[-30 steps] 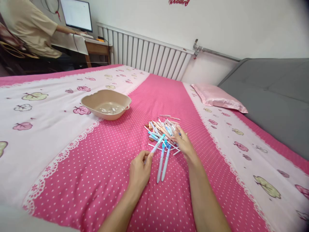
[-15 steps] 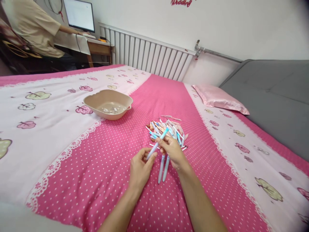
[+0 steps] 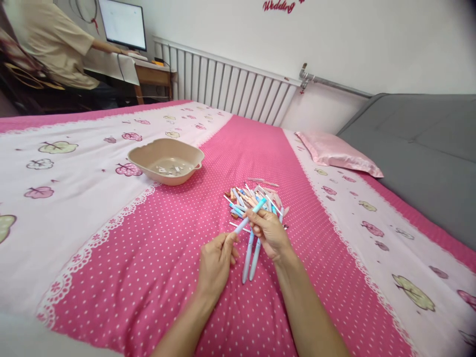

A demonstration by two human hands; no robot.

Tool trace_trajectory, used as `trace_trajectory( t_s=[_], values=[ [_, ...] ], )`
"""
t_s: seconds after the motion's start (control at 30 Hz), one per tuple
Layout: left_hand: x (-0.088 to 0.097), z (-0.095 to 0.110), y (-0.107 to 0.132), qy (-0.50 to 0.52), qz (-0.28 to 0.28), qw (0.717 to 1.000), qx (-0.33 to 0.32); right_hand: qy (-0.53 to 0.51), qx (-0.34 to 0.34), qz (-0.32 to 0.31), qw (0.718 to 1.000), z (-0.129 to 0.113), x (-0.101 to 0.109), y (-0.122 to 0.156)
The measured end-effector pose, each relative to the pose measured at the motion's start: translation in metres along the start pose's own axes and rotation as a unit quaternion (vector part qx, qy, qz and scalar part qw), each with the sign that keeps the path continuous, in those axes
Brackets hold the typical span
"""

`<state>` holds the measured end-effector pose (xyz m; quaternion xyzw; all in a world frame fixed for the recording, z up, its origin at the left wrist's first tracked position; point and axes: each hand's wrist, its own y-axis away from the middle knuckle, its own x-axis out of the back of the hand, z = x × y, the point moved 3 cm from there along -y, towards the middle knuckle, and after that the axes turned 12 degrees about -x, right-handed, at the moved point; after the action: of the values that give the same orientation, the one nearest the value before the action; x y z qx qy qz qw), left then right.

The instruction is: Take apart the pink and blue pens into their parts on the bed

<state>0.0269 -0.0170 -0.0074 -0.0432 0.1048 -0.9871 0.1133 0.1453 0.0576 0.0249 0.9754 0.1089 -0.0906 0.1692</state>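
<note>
Both hands are closed on one pen (image 3: 242,225), pale lilac with a bright blue end, held slantwise above the bed. My left hand (image 3: 215,260) pinches its lower end between thumb and fingers. Higher up, near the blue end, my right hand (image 3: 270,233) grips it. Below the right hand, two pale blue pens (image 3: 248,260) lie side by side on the pink dotted bedspread (image 3: 167,277). Just beyond the hands is a loose pile of pen parts (image 3: 238,197) in blue, white, brown and pink, partly hidden by the right hand.
A beige plastic basin (image 3: 148,161) with small white bits inside stands on the bed at left. A pink pillow (image 3: 338,153) lies by the grey headboard (image 3: 420,139). Back left, a person (image 3: 63,44) sits at a desk with a monitor (image 3: 122,25).
The pen has shifted slightly up and right. My left hand has turned, and its fingers have closed more tightly round the lower end.
</note>
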Motion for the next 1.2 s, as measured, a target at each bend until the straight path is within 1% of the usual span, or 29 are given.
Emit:
trace_trajectory(
  t_s=[0.07, 0.13, 0.2, 0.23, 0.33, 0.43, 0.5, 0.57, 0.67, 0.77, 0.83, 1.07, 1.13, 1.2],
  values=[
    [-0.0018, -0.002, -0.0014, 0.073, -0.012, 0.997, 0.037, -0.004, 0.0, -0.013, 1.0, -0.0008, 0.0005, 0.0004],
    [-0.0033, -0.0042, -0.0022, 0.135, -0.027, 0.986, 0.09, -0.011, -0.006, -0.028, 1.0, -0.0008, -0.0003, 0.0013],
    [-0.0039, -0.0049, -0.0024, 0.162, -0.034, 0.978, 0.127, -0.019, -0.014, -0.037, 0.999, -0.0003, -0.0015, 0.0019],
    [-0.0036, -0.0043, -0.0027, 0.17, -0.029, 0.976, 0.131, -0.021, -0.014, -0.036, 0.999, -0.0001, -0.0019, 0.0019],
    [-0.0011, -0.0008, -0.0048, 0.178, 0.018, 0.98, 0.091, -0.023, -0.001, -0.021, 1.0, -0.0002, -0.0018, 0.0012],
    [0.0022, 0.0012, -0.007, 0.148, 0.07, 0.986, 0.032, -0.023, 0.004, -0.01, 1.0, -0.0005, -0.0015, 0.0004],
    [0.0038, 0.0004, -0.0077, 0.13, 0.086, 0.988, 0.011, -0.024, -0.001, -0.007, 1.0, -0.0003, -0.0019, 0.0004],
    [0.0041, -0.0013, -0.0076, 0.122, 0.075, 0.989, 0.016, -0.027, -0.002, -0.007, 1.0, -0.0001, -0.0025, 0.0009],
    [0.0039, -0.0035, -0.0059, 0.116, 0.058, 0.99, 0.057, -0.034, -0.002, -0.013, 0.999, 0.001, -0.0035, 0.0016],
    [0.0044, -0.0042, -0.0042, 0.119, 0.065, 0.987, 0.092, -0.039, -0.01, -0.023, 0.999, 0.0028, -0.0038, 0.0013],
    [0.0044, -0.0044, -0.0037, 0.126, 0.067, 0.984, 0.104, -0.04, -0.013, -0.027, 0.999, 0.0035, -0.0035, 0.0008],
    [0.0051, -0.0005, -0.007, 0.147, 0.103, 0.983, 0.042, -0.053, -0.01, -0.008, 0.999, 0.0021, 0.0008, -0.0023],
    [0.0046, -0.0009, -0.0073, 0.147, 0.101, 0.983, 0.033, -0.054, -0.012, -0.006, 0.998, 0.0021, 0.001, -0.0026],
    [0.0045, -0.0024, -0.0069, 0.137, 0.094, 0.985, 0.043, -0.055, -0.01, -0.007, 0.998, 0.002, 0.0011, -0.0027]
  ],
)
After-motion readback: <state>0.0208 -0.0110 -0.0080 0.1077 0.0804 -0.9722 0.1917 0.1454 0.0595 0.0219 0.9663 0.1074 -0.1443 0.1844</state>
